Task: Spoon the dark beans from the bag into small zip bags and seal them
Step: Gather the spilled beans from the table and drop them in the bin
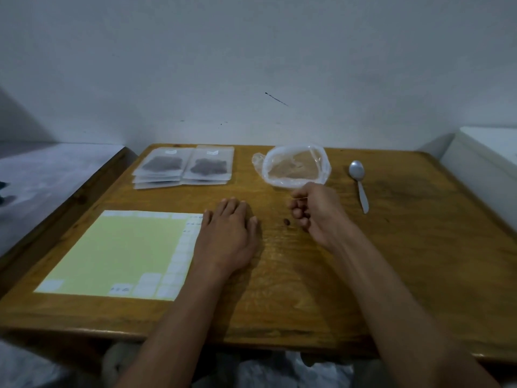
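While the left hand (228, 233) lies flat, fingers straight, palm down on the wooden table (321, 289), the right hand (314, 212) hovers with fingers curled inward; whether it pinches anything I cannot tell. One dark bean (286, 221) sits on the wood between the hands. Clear bag (296, 166) at 12 o'clock of the right hand, looks emptied. Spoon (359, 182) at 2 o'clock, lying flat. Filled zip bags (183, 167) stacked at 11 o'clock of the left hand. Yellow label sheet (117, 253) at its 9 o'clock. White wall (251, 65) behind the table.
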A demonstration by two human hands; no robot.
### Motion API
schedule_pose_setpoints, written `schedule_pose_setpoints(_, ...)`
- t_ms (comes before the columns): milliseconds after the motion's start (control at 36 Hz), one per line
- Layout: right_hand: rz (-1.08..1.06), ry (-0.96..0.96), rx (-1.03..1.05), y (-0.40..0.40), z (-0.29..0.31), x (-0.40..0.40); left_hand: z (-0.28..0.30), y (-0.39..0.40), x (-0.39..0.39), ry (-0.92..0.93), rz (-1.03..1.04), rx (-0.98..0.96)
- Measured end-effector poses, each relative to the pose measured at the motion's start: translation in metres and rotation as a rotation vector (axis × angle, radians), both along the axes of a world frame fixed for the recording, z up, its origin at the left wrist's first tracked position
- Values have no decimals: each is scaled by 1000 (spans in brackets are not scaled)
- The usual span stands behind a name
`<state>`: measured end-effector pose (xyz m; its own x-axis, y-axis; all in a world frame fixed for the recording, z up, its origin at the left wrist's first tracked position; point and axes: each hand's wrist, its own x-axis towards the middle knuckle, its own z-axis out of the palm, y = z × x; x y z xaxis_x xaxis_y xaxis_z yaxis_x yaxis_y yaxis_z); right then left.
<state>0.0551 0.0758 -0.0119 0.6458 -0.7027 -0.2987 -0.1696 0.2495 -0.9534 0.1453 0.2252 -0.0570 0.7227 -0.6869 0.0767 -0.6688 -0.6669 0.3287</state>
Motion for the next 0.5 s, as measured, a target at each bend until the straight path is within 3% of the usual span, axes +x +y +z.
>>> schedule_pose_setpoints(56, 1, 73, -128, 3, 0, -9, 1, 0, 0, 3, 0, 14)
schedule_pose_setpoints(139, 54, 278, -614, 10, -5, -17, 2, 0, -1, 6, 3, 26)
schedule_pose_setpoints(222, 152, 429, -905, 22, -11, -22, 2, 1, 0, 11, -5, 31)
schedule_pose_setpoints(333, 139, 487, -1015, 31, -17, -21, 1, 2, -1, 13, 1, 31)
schedule_pose_setpoints(500, 117, 479, -965, 32, -18, -20, 1, 0, -2, -1, 13, 22)
